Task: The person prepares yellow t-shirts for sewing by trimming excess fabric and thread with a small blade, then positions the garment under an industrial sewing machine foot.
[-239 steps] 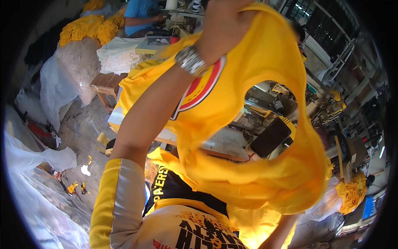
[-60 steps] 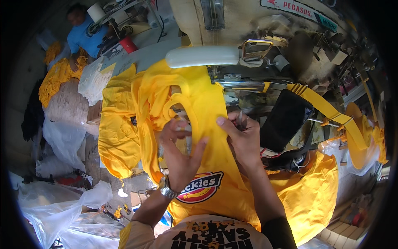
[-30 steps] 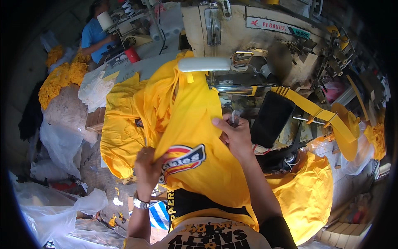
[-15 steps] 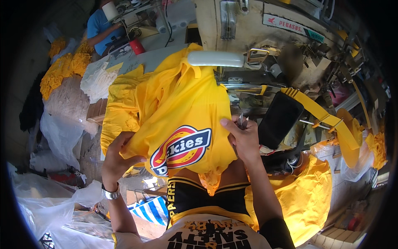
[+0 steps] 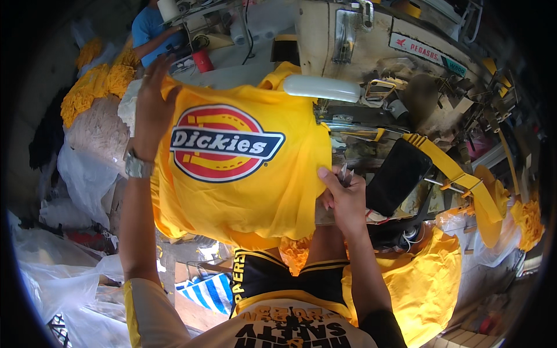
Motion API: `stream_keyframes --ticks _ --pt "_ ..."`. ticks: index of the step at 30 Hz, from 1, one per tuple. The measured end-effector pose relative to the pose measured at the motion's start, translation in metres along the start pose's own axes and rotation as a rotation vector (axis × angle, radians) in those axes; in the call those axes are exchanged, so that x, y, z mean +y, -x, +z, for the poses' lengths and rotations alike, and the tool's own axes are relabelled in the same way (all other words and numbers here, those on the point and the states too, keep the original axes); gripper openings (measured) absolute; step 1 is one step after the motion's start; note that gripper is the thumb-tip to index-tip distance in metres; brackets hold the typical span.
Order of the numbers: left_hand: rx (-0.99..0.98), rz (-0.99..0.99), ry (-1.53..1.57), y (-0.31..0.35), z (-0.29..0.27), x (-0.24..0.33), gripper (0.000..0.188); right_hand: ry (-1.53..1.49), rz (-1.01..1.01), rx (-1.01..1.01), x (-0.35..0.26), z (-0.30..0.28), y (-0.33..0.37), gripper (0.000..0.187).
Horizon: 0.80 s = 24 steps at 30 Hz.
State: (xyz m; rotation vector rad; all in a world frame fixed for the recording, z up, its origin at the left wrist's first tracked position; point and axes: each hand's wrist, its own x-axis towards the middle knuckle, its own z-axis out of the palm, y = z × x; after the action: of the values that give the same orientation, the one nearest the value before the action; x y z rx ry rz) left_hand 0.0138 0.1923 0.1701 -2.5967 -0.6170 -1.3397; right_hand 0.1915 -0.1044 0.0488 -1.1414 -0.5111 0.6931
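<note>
"Where's the shirt (image 5: 243, 197)?"
"I see it spread on the near side of the machine (image 5: 374, 43)."
"Right hand (image 5: 343, 194)?"
"Closed round snips (image 5: 346, 175), thumb on the shirt's edge."
"Left hand (image 5: 153, 110)?"
"At the opposite edge; I can't tell whether it grips."

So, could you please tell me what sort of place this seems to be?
Probably a garment workshop: there is a sewing machine ahead, a yellow shirt in front of it, and yellow cloth heaped at the left.

Matt, smooth cloth garment (image 5: 246, 194)
</note>
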Motion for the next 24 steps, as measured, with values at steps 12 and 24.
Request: stream_keyframes --ticks 12,24 --pt "0.029 -0.269 0.082 0.132 0.007 0.104 0.014 0.063 -0.179 0.096 0.003 0.005 -0.004 0.031" --pt "-0.134 0.139 0.553 0.072 0.07 0.181 0.024 0.468 -0.504 0.116 0.006 0.008 -0.027 0.023"
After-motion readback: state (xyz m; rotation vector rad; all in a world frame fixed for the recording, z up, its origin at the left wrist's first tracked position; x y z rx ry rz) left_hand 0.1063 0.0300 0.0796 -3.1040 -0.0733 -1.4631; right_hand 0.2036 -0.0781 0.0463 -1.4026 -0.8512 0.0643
